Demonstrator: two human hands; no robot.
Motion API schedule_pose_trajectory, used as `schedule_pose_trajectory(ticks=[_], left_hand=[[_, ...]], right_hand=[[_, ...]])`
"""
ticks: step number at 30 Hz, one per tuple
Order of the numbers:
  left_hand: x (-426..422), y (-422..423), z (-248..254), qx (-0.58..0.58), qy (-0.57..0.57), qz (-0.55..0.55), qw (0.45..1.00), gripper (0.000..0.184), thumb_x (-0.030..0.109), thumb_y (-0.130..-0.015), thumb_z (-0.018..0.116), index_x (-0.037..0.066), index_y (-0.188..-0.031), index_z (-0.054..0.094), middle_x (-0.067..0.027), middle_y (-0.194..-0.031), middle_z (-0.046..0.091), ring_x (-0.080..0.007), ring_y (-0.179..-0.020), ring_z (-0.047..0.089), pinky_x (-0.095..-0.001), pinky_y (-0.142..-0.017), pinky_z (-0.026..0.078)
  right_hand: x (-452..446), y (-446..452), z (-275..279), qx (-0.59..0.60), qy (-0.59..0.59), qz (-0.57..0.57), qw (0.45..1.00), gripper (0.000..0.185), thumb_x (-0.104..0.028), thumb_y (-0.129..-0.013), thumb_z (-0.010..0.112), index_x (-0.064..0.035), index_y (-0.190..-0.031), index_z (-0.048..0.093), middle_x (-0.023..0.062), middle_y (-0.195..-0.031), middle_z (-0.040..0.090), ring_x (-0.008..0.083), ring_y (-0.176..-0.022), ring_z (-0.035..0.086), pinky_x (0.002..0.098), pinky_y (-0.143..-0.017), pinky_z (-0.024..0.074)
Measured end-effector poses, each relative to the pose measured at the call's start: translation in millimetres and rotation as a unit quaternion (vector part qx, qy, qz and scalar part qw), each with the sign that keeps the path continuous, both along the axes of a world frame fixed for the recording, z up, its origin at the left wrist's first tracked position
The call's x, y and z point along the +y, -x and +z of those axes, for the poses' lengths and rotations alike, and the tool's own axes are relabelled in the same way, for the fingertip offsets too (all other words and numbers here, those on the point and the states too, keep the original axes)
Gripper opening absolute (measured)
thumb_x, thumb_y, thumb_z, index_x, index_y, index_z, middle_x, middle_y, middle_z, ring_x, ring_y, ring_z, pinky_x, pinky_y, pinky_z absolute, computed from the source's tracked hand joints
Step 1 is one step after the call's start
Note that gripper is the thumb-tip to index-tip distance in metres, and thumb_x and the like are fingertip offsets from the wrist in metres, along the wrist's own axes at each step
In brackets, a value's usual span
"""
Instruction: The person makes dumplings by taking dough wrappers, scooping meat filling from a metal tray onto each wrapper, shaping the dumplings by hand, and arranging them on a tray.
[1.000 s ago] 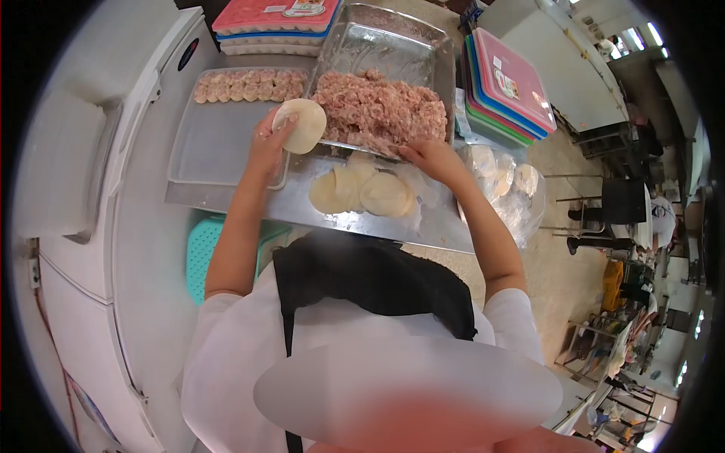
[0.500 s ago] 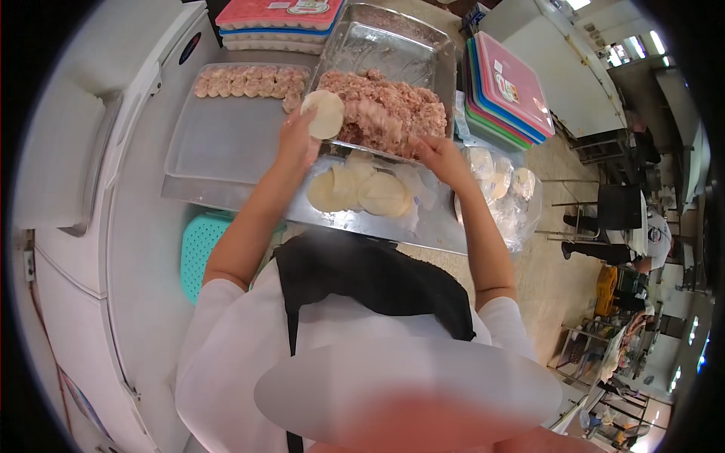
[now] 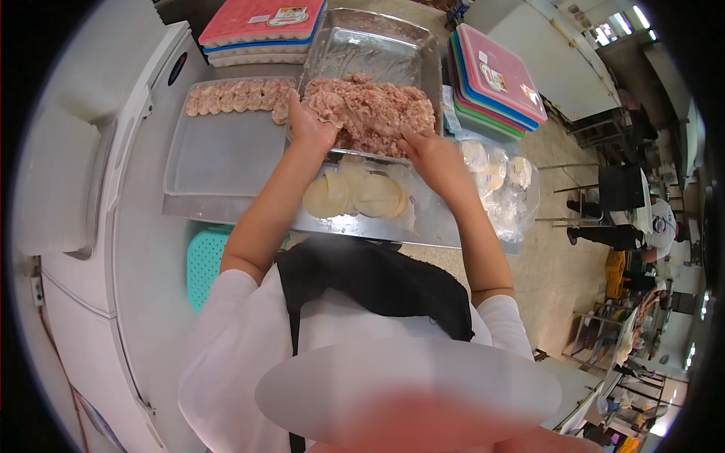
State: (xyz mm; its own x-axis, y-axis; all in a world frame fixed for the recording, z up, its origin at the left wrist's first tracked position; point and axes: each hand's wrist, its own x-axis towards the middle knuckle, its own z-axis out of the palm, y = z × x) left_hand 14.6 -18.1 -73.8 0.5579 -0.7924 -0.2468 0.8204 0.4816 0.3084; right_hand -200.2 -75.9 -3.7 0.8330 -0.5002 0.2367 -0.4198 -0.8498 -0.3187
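My left hand is at the near left corner of the metal pan, curled around a round dough wrapper that now has ground meat over it. My right hand is closed at the pan's near right edge, against the ground meat; whatever its fingers grip is hidden. The meat fills the near half of the metal pan. Just below the pan, several flat round wrappers lie overlapping on the metal table. Filled dumplings line the far edge of a plastic tray on the left.
Stacked lidded trays stand at the back left and right. Plastic-bagged wrappers lie to the right. A turquoise perforated basket sits below the table's left side. Another person is farther off at right.
The wrapper in my left hand was bare and pale; meat now covers it. My right hand has shifted slightly left and nearer. The whole view has moved a little.
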Motion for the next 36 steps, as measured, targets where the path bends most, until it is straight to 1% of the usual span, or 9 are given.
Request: schedule_pose_trajectory(ticks=[7,10,13,16,23,26,29,31,36], left_hand=[[22,4,24,0.019,-0.039,-0.049,0.998,0.074,0.065,-0.086,0.046,0.002,-0.124,0.053,-0.0169,-0.134,0.048,-0.0368,-0.126,0.041,-0.0596,-0.105,0.029],[20,8,34,0.018,-0.036,-0.027,0.999,0.069,0.061,-0.083,0.055,0.002,-0.118,0.056,-0.0162,-0.131,0.050,-0.0366,-0.122,0.044,-0.0561,-0.104,0.032],[22,0,28,0.003,-0.039,-0.034,0.999,0.060,0.053,-0.085,0.059,0.001,-0.115,0.054,-0.0175,-0.122,0.054,-0.0368,-0.116,0.049,-0.0524,-0.100,0.038],[32,-8,20,-0.131,0.046,-0.101,0.985,0.048,0.036,-0.086,0.064,0.003,-0.119,0.053,-0.0171,-0.118,0.055,-0.0329,-0.112,0.053,-0.0455,-0.096,0.044],[42,-17,42,-0.675,-0.035,-0.081,0.733,0.062,0.012,-0.075,0.077,0.011,-0.132,0.051,-0.0104,-0.116,0.059,-0.0188,-0.104,0.057,-0.0320,-0.093,0.045],[42,-32,62,-0.810,-0.006,-0.141,0.569,0.058,0.019,-0.075,0.077,0.007,-0.128,0.055,-0.0096,-0.119,0.059,-0.0180,-0.108,0.057,-0.0340,-0.095,0.046],[48,-33,71,-0.825,-0.135,-0.192,0.514,0.057,0.023,-0.071,0.080,0.004,-0.121,0.060,-0.0109,-0.119,0.061,-0.0201,-0.110,0.057,-0.0334,-0.094,0.045],[44,-30,77,-0.801,-0.158,-0.257,0.516,0.059,0.026,-0.070,0.081,0.002,-0.119,0.060,-0.0119,-0.121,0.060,-0.0221,-0.111,0.057,-0.0345,-0.096,0.044],[21,-37,3,-0.715,-0.229,-0.189,0.633,0.059,0.033,-0.070,0.081,0.001,-0.116,0.061,-0.0115,-0.108,0.064,-0.0215,-0.099,0.060,-0.0332,-0.088,0.047]], right_hand=[[5,0,38,0.168,0.086,-0.023,0.982,0.029,-0.021,-0.086,0.061,-0.0092,-0.112,0.061,0.0151,-0.091,0.065,0.0354,-0.080,0.063,0.0464,-0.067,0.0498],[13,-9,14,0.034,0.109,0.025,0.993,0.027,-0.021,-0.087,0.060,-0.0096,-0.111,0.062,0.0135,-0.084,0.064,0.0345,-0.079,0.063,0.0456,-0.066,0.0502],[0,-6,15,0.053,0.071,0.039,0.995,0.029,-0.023,-0.090,0.059,-0.0058,-0.113,0.063,0.0149,-0.088,0.066,0.0319,-0.079,0.065,0.0407,-0.067,0.0512],[-11,4,27,-0.117,-0.102,0.042,0.987,0.033,-0.027,-0.094,0.057,-0.0016,-0.114,0.063,0.0179,-0.092,0.067,0.0281,-0.079,0.065,0.0352,-0.069,0.0502],[6,25,57,-0.036,-0.189,0.042,0.980,0.033,-0.025,-0.093,0.060,0.0008,-0.114,0.063,0.0189,-0.089,0.067,0.0247,-0.075,0.061,0.0330,-0.072,0.0483],[10,25,50,-0.070,-0.150,0.080,0.983,0.031,-0.025,-0.092,0.060,-0.0013,-0.113,0.063,0.0182,-0.092,0.067,0.0285,-0.079,0.061,0.0344,-0.072,0.0488],[9,21,20,-0.092,-0.150,0.098,0.980,0.029,-0.025,-0.091,0.061,-0.0048,-0.111,0.065,0.0180,-0.098,0.066,0.0363,-0.088,0.063,0.0388,-0.074,0.0501],[-5,19,10,-0.030,-0.212,0.071,0.974,0.028,-0.024,-0.090,0.061,-0.0061,-0.111,0.065,0.0175,-0.096,0.067,0.0365,-0.085,0.064,0.0407,-0.073,0.0505],[5,17,9,-0.060,0.005,0.003,0.998,0.023,-0.023,-0.090,0.059,-0.0134,-0.110,0.065,0.0164,-0.084,0.064,0.0368,-0.079,0.063,0.0458,-0.069,0.0501]])
